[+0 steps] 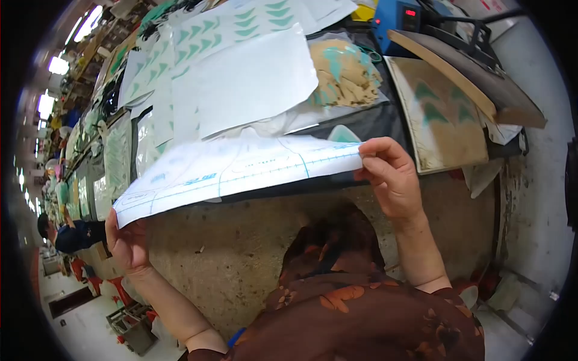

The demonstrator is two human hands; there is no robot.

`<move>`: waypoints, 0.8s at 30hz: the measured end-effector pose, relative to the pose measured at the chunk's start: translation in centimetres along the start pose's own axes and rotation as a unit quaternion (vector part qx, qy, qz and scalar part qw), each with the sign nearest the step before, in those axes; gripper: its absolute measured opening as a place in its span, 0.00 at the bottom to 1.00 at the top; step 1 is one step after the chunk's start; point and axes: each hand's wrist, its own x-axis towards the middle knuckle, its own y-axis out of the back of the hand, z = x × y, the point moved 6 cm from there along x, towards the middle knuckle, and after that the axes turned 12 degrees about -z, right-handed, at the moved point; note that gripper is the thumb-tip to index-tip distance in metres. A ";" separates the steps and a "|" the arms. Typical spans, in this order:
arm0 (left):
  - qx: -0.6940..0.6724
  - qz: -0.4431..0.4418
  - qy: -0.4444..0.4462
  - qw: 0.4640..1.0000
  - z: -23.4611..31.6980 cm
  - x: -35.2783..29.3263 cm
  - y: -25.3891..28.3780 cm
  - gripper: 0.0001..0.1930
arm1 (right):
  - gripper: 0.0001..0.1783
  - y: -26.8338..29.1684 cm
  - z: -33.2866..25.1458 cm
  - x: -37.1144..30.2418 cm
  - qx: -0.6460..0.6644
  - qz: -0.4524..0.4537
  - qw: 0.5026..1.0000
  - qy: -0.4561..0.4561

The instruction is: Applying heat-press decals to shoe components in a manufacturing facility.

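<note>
A wide white sheet of paper with blue printed lines and marks stretches between my two hands, above the near edge of the table. My left hand grips its near left corner. At the right end, my right hand pinches the other corner between thumb and fingers. Just beyond the sheet, a small pale-green piece shows in part. Farther back lie a blank white sheet and sheets carrying rows of green curved shapes.
To the right is a heat press, its dark upper plate raised over a pale pad bearing green shapes. Behind it stands a blue control box. A bag of tan and green pieces lies nearby. Far left, another person is at the long table.
</note>
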 end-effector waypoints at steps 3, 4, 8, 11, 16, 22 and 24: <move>-0.029 -0.032 -0.016 0.999 2.9 0.9 1.6 0.14 | 0.14 -3.8 -1.2 3.9 -0.035 -0.079 0.996 0.026; -0.041 -0.036 -0.036 0.998 3.5 0.9 1.7 0.14 | 0.15 -5.1 -1.9 4.9 -0.054 -0.115 0.992 0.024; -0.024 0.034 -0.027 0.999 3.4 2.8 4.0 0.10 | 0.18 -6.3 -1.3 9.8 -0.139 -0.108 0.984 0.003; -0.039 0.134 -0.010 0.990 -0.5 7.0 6.8 0.05 | 0.12 -3.4 2.1 15.5 -0.195 -0.041 0.979 -0.046; -0.079 0.191 0.081 0.975 -7.4 14.3 10.4 0.08 | 0.07 0.4 6.8 22.5 -0.200 0.036 0.976 -0.081; -0.074 0.177 0.158 0.969 -11.1 22.8 15.7 0.10 | 0.07 3.8 10.7 27.2 -0.253 0.112 0.950 -0.144; -0.067 0.178 0.172 0.967 -11.7 25.9 16.8 0.10 | 0.06 4.0 11.6 28.6 -0.262 0.144 0.939 -0.172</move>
